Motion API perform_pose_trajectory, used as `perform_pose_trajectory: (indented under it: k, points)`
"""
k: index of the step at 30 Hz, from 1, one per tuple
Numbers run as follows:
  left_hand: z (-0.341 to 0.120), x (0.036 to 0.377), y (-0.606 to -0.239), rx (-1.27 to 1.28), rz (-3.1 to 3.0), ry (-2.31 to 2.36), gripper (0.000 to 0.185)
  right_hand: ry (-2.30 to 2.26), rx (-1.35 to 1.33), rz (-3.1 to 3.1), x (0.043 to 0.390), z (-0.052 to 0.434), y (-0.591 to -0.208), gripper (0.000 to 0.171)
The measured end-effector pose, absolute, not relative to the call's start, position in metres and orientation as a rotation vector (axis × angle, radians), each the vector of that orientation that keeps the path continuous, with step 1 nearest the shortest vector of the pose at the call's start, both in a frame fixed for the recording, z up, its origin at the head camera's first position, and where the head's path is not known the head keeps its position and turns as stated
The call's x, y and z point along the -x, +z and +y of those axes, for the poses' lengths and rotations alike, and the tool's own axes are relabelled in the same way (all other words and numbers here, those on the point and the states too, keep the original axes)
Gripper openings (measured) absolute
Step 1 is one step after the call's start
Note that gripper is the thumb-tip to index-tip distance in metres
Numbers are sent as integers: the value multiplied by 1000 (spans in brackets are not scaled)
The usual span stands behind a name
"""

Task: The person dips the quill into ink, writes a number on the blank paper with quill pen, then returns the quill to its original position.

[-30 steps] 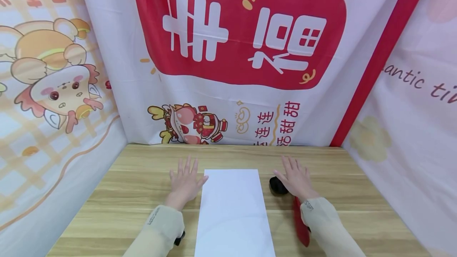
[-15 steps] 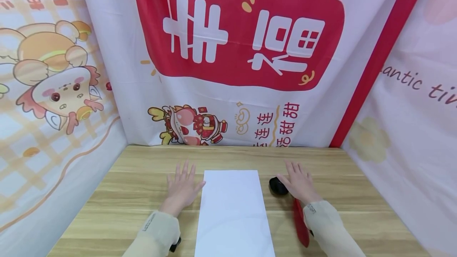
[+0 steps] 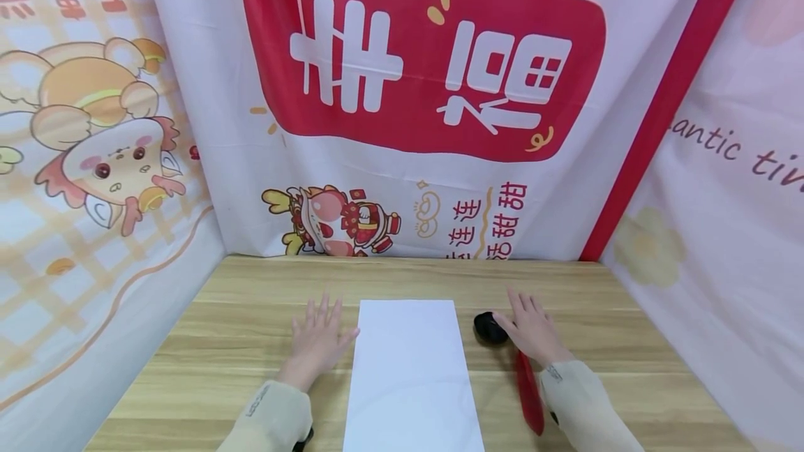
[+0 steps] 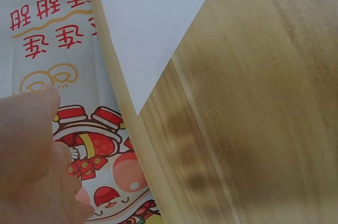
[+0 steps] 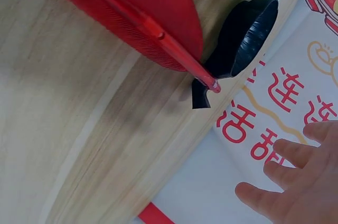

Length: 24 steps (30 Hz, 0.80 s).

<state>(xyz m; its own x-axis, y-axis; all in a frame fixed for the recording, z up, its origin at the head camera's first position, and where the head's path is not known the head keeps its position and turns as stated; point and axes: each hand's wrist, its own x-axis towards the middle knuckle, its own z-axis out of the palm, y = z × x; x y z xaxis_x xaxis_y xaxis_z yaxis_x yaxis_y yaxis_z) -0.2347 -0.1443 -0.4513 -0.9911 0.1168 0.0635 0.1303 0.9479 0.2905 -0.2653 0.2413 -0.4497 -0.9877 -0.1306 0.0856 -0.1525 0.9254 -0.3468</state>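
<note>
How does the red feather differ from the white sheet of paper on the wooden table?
The red feather is narrow and pointed, while the white sheet of paper is a broad rectangle. The feather lies under the right hand and its sleeve, with its tip at a small black dish; the paper lies uncovered between both hands, the left hand beside its edge. Both lie flat on the wooden table.

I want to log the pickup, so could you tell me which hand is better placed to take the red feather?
Probably the right hand: it lies flat beside the feather and black holder. The left hand lies across the paper.
</note>
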Motion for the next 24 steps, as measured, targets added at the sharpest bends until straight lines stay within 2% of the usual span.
perform_pose_trajectory:
  k: [12, 24]
  points:
    - [-144, 224, -460, 223, -3062, -494, 71, 520, -186, -3033, 264, 244, -455, 71]
    - [-144, 218, -468, 233, -3053, -482, 72, 522, -203, -3047, 260, 245, -460, 72]
